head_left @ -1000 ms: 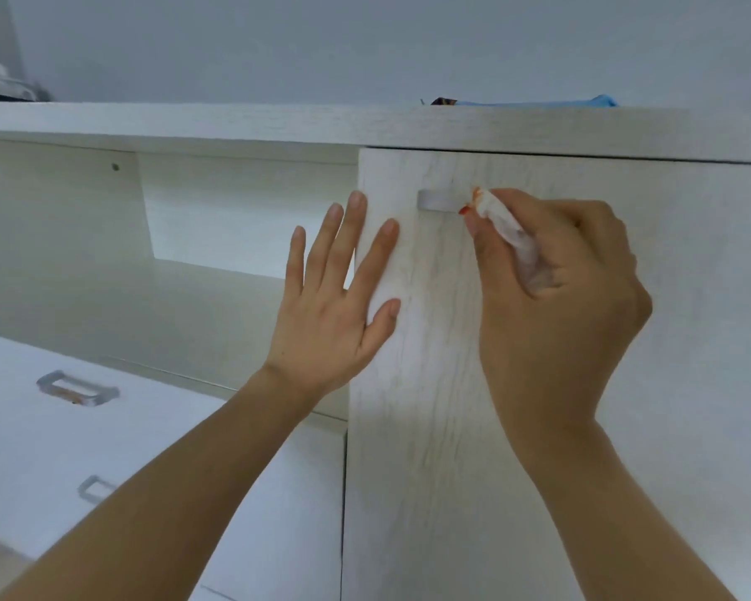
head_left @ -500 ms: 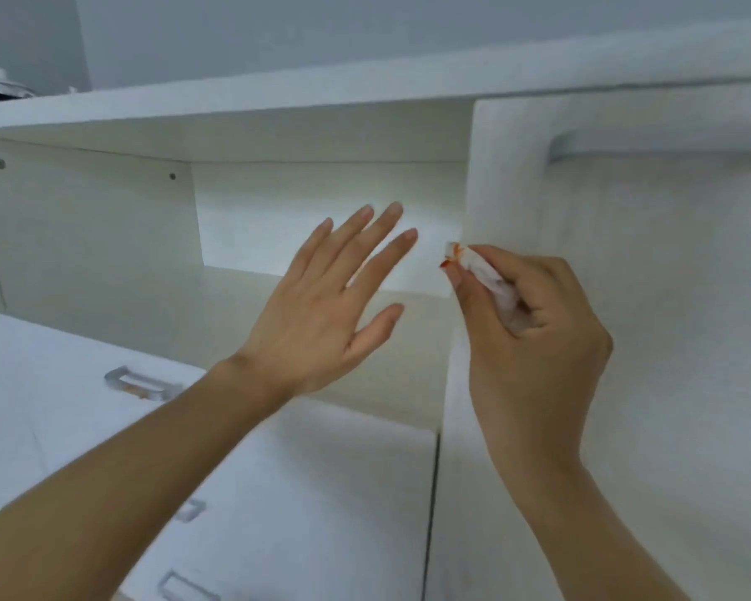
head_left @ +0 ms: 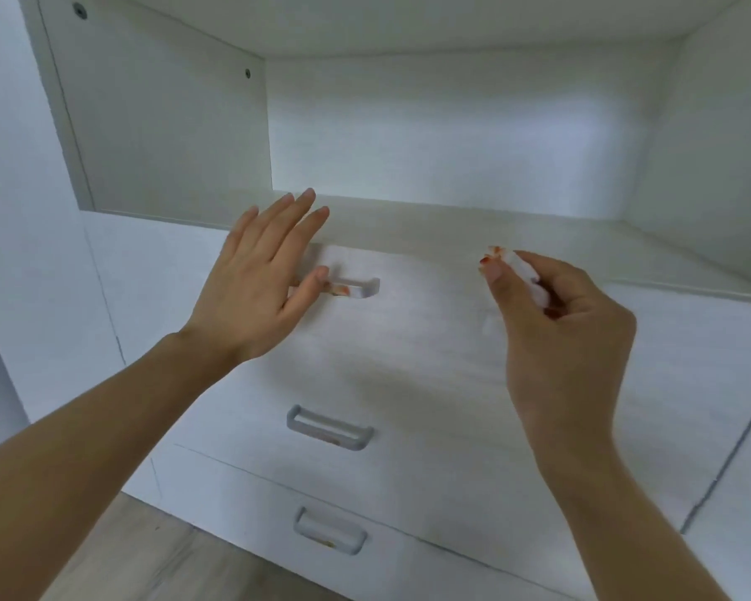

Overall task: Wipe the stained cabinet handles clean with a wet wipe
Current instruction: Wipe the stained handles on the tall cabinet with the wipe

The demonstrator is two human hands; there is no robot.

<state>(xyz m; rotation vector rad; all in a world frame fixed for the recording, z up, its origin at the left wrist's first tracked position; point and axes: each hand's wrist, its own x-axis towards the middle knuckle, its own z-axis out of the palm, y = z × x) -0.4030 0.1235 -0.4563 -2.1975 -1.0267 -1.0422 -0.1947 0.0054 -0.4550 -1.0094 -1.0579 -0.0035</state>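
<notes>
My right hand [head_left: 560,340] pinches a folded white wet wipe [head_left: 527,279] whose tip carries red-orange stains. It hovers in front of the top drawer, to the right of that drawer's grey handle [head_left: 356,288]. This top handle has an orange smear near its middle, and its left end is hidden behind my left hand [head_left: 261,288]. My left hand is flat with fingers spread, holding nothing, its thumb touching or just over the handle. Below are a middle drawer handle [head_left: 330,429] and a bottom drawer handle [head_left: 330,531], each with a small orange spot.
A white cabinet with an open shelf recess [head_left: 452,136] sits above the three drawers. A cabinet side panel [head_left: 31,210] stands at the left. A door edge [head_left: 725,461] runs down the right. Wooden floor [head_left: 139,557] shows at the bottom left.
The view has swung down and left from the cupboard door to the drawers. Both hands moved away from the door handle; the left hand now covers the top drawer handle's left end.
</notes>
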